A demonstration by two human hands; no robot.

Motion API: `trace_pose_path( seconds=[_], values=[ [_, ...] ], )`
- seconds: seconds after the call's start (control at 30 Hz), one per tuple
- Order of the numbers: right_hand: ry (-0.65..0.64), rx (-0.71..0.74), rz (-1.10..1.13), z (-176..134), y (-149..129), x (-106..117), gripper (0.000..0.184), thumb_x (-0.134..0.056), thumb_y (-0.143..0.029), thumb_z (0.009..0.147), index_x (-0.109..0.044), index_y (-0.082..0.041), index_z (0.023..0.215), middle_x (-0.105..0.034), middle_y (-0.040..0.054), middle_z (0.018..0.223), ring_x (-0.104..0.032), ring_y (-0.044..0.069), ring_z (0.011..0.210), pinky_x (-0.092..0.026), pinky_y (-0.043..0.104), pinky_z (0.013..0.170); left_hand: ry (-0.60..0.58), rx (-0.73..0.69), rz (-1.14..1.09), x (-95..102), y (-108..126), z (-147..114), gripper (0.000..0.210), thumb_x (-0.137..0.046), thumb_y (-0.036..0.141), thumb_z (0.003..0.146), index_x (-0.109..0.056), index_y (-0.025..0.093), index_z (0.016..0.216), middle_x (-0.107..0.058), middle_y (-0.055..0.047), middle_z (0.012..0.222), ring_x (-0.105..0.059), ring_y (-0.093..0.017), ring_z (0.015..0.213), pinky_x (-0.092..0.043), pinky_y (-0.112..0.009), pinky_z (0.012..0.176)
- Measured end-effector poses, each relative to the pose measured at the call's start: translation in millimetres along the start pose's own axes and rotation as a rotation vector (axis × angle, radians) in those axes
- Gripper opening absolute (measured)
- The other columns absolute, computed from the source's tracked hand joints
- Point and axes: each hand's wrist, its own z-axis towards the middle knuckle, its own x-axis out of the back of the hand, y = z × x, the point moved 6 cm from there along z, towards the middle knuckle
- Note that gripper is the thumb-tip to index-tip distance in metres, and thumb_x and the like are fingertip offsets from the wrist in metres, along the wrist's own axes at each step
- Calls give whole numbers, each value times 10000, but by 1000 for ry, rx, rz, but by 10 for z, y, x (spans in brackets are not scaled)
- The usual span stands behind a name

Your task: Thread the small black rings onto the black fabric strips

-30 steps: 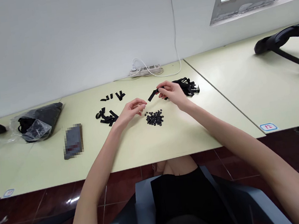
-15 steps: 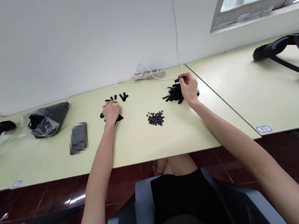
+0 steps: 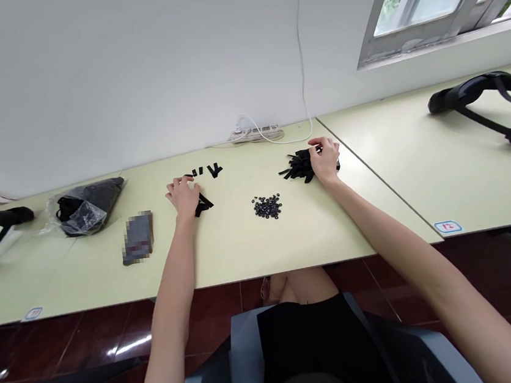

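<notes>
At a pale tabletop [image 3: 253, 250], a seated person's left arm [image 3: 172, 314] and right arm [image 3: 400, 246] reach forward, spread wide, the hands well apart. The left hand [image 3: 184, 198] rests palm down with its fingers curved over black material; the right hand [image 3: 325, 160] curls at the right side of a pile of strips [image 3: 299, 165], thumb toward it. Whether either is clamped on a piece cannot be told. The pile, toward the back right, looks like fabric: probably light, soft and apt to tangle, best pinched by one free end. A smaller cluster of strips [image 3: 204, 206] lies beside the left hand, partly covered by it, and should handle alike. Behind it are a few loose strips [image 3: 215, 170]. Smallest, between the hands and nearer the body, sit black rings [image 3: 267, 207], likely light, smooth and quick to skid, best nipped singly by the rim.
</notes>
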Motion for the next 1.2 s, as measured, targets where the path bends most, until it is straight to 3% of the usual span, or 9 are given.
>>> trace_pose_path(
  seconds=[0.13, 0.27, 0.4, 0.6, 0.73, 0.83, 0.97, 1.07, 1.2],
  values=[
    [-17, 40, 10, -47, -65, -37, 223, -507, -164, 945, -677, -254, 1058, -777, 154, 1251, -587, 357, 1291, -435, 551, 1178, -49, 48, -58, -22, -127, 18, 160, -638, 182, 940, -716, 203, 1079, -665, -264, 1449, -526, -489, 1447, -404, -648, 1228],
    [-2, 112, 33, -137, -173, -73, 219, -505, -166, 940, -683, -256, 1030, -785, 139, 1187, -599, 350, 1238, -441, 536, 1149, -84, -31, -142, -89, -60, 25, 223, -564, 111, 945, -729, 203, 1064, -749, -182, 1333, -695, -338, 1223, -507, -488, 1173],
    [-7, 264, 85, -288, -381, -124, 213, -510, -154, 958, -686, -260, 1010, -790, 116, 1154, -619, 340, 1206, -443, 524, 1127, -102, -78, -211, -136, 45, 16, 256, -571, 107, 935, -737, 206, 1101, -801, -118, 1261, -743, -261, 1086, -565, -399, 1065],
    [-86, 469, 74, -540, -695, -220, 238, -518, -118, 985, -698, -268, 1031, -796, 94, 1143, -644, 336, 1201, -446, 518, 1103, -42, -114, -330, -84, 151, -19, 207, -626, 147, 922, -755, 212, 1070, -814, -93, 1116, -730, -258, 1038, -558, -395, 1025],
    [-159, 525, 117, -632, -789, -243, 222, -530, -124, 1001, -703, -262, 1016, -799, 92, 1103, -651, 339, 1173, -458, 523, 1089, -5, -114, -343, 5, 218, -17, 87, -669, 237, 952, -750, 219, 979, -816, -95, 1107, -713, -275, 1045, -519, -432, 1076],
    [-231, 552, 169, -714, -862, -260, 217, -527, -117, 1013, -688, -262, 1004, -785, 91, 1075, -654, 324, 1124, -488, 503, 1065, 3, -67, -489, 20, 328, -30, 95, -710, 316, 978, -728, 223, 978, -806, -76, 997, -709, -267, 1021, -523, -411, 1025],
    [-402, 566, 257, -937, -980, -362, 144, -548, -179, 1063, -661, -262, 1032, -763, 86, 1078, -670, 291, 1079, -527, 443, 998, -181, -64, -847, -190, 714, -227, 376, -831, 568, 944, -712, 219, 1017, -775, -73, 947, -695, -234, 941, -493, -318, 752],
    [-503, 553, 278, -1105, -1027, -465, 69, -601, -292, 1087, -660, -257, 1095, -765, 88, 1129, -686, 273, 1066, -527, 411, 960, -387, -164, -1005, -378, 1106, -529, 545, -916, 720, 839, -740, 227, 988, -732, -49, 967, -646, -196, 885, -484, -291, 698],
    [-623, 466, 264, -1184, -996, -566, 120, -646, -329, 1047, -666, -262, 1145, -711, -13, 838, -652, 219, 791, -477, 356, 790, -556, -230, -1090, -514, 1402, -865, 549, -926, 755, 849, -776, 234, 942, -674, -26, 932, -575, -154, 806, -487, -282, 693]
  ],
)
